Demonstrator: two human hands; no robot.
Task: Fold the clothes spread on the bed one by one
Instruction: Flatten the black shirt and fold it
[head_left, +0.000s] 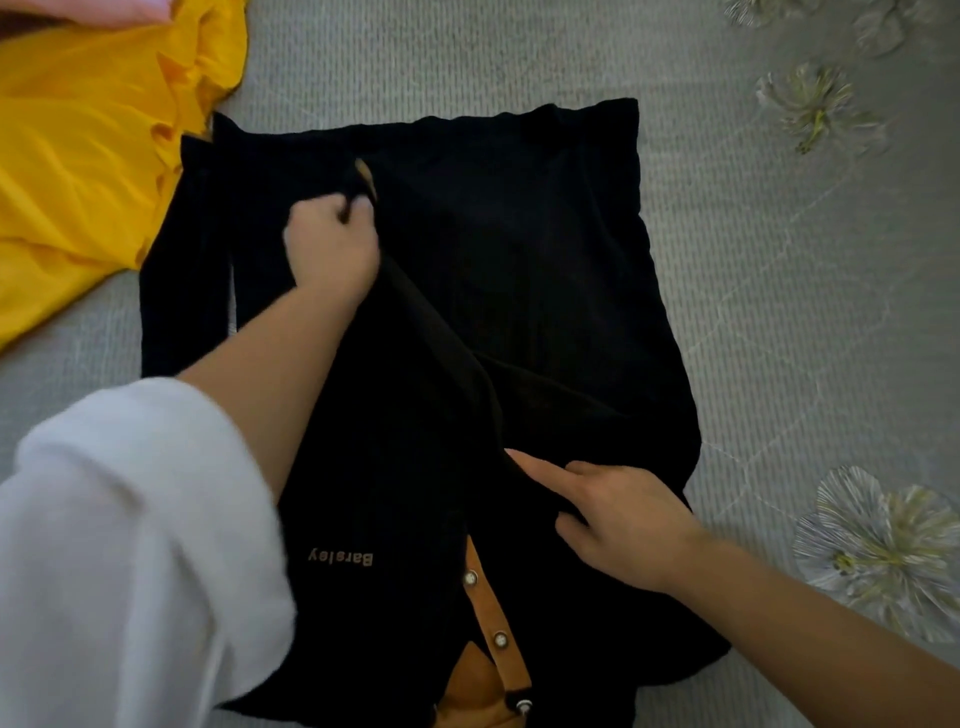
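Note:
A black polo shirt (519, 249) with a tan button placket and tan lettering lies on the bed, collar end nearest me. My left hand (332, 244) grips a black sleeve near its tan-trimmed cuff over the middle of the shirt. My right hand (618, 514) pinches the sleeve's edge nearer the collar, index finger stretched out along the fabric, thumb tucked under the fold. The sleeve runs as a raised ridge between the two hands.
A yellow garment (88, 156) lies crumpled at the upper left, touching the shirt's far corner. A pink item (104, 8) shows at the top left edge. The grey bedspread (779, 312) has flower prints along the right.

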